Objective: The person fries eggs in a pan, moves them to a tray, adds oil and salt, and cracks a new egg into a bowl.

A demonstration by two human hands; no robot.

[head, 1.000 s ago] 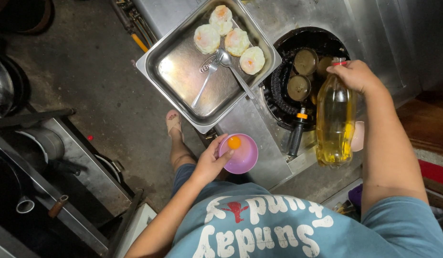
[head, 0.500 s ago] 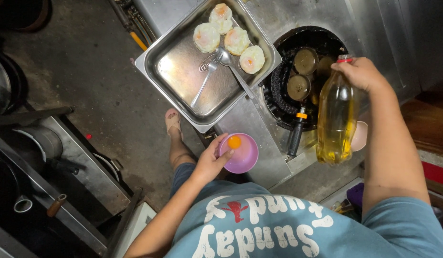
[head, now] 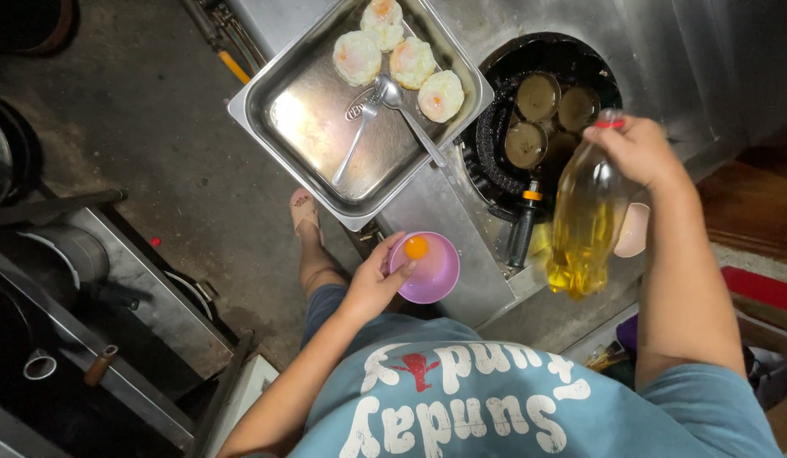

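My left hand (head: pixel 375 282) holds a small purple bowl (head: pixel 434 273) by its rim; a raw egg yolk (head: pixel 416 248) lies in it. My right hand (head: pixel 638 149) grips the neck of a clear plastic bottle of yellow oil (head: pixel 583 222), red cap up, hanging beside the black frying pan (head: pixel 546 110). The pan has several round moulds in it and its handle points toward me. Left of the pan sits a steel tray (head: pixel 304 127) with several fried eggs (head: pixel 399 58) at its far end, and a spoon (head: pixel 410 119) and slotted turner lying in it.
A pale pink bowl (head: pixel 636 229) sits behind the bottle on the steel counter. My sandalled foot (head: pixel 306 214) stands on the dark concrete floor. Pots and a low metal stove rack (head: pixel 114 288) lie at the left. A red mat (head: pixel 762 288) is at the right.
My right hand has carried the oil bottle a little to the right and down, away from the pan. The left hand and purple bowl have stayed in place.
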